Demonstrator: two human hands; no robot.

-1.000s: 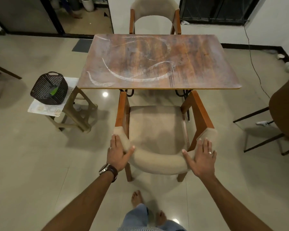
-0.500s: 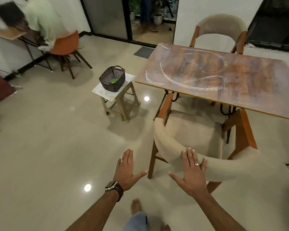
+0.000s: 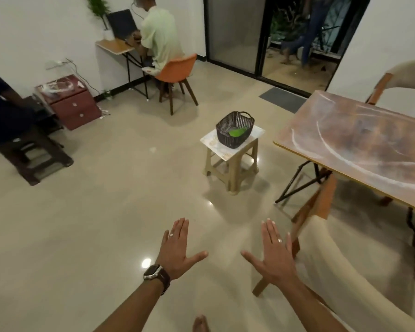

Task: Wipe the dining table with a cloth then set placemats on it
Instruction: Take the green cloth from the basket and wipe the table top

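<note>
The left hand (image 3: 177, 250) hung flat-fingered and empty, as did the right hand (image 3: 272, 256). Ahead, a green cloth (image 3: 237, 132) lay in the basket (image 3: 235, 129) on a stool (image 3: 230, 152); it was likely light and limp, best pinched by a bunched fold. The streaked desk (image 3: 359, 149) stood farthest right.

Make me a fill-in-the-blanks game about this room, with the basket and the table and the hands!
1. The dark basket stands on a small ____.
2. The thing inside the basket is coloured ____.
3. Both hands, left hand and right hand, are open and hold ____.
4. The dining table has white ____ across its top.

Missing words: stool; green; nothing; streaks
</note>
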